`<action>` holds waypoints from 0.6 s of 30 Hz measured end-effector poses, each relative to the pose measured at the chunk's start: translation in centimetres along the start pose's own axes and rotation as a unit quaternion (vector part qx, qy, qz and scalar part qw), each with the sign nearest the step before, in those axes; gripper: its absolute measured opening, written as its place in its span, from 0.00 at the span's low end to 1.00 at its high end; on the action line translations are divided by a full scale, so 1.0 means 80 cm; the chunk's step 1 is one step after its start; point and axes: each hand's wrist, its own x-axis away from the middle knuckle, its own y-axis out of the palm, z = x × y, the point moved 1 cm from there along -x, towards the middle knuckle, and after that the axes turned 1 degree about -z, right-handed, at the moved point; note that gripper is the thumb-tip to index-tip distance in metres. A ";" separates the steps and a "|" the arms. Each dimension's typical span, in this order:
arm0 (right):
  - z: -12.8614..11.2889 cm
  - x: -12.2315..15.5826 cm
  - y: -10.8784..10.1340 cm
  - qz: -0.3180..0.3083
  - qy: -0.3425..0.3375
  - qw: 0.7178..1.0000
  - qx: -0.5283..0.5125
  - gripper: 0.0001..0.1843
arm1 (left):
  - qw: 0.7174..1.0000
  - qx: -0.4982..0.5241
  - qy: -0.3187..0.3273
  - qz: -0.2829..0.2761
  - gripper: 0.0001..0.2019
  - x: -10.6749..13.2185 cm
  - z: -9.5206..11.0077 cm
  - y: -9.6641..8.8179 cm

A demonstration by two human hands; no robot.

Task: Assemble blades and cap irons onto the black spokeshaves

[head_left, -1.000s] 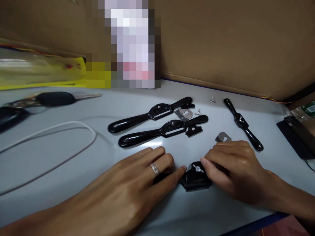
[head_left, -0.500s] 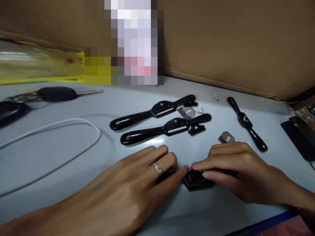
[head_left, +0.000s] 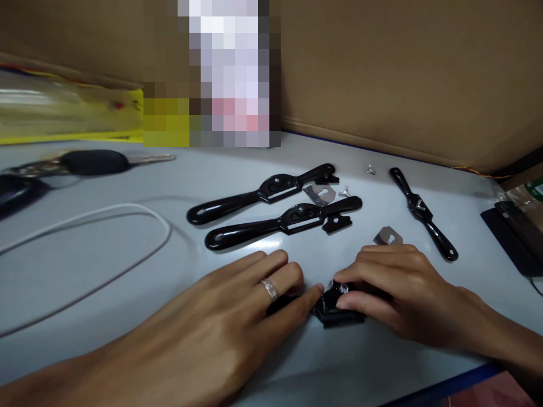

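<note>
A black metal spokeshave [head_left: 343,319] lies low on the table between my hands, with a dark cap plate and a shiny screw [head_left: 344,288] at its middle. My left hand [head_left: 237,316], a ring on one finger, is closed around its left handle, the index fingertip against the body. The thumb and forefinger of my right hand [head_left: 394,288] are on either side of the screw at the cap plate. My right hand hides the right handle. Just behind that hand lies a steel blade [head_left: 388,236] with a keyhole slot.
Two spokeshave bodies [head_left: 241,233] [head_left: 224,209] lie behind, near a cap plate [head_left: 337,224], another blade [head_left: 319,194] and wing screws [head_left: 370,169] [head_left: 345,191]. An assembled spokeshave [head_left: 419,206] is at right. Keys [head_left: 95,161] and a white cable [head_left: 139,206] lie left; cardboard [head_left: 403,68] stands behind.
My right thumb and forefinger have spread slightly and shifted left on the cap plate, so the screw now shows between them. My left hand keeps its hold. The view has shifted slightly.
</note>
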 end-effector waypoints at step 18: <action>-0.012 -0.001 0.010 0.071 -0.029 0.997 -0.010 0.30 | 0.998 0.006 0.050 0.037 0.24 -0.069 -0.002 -0.023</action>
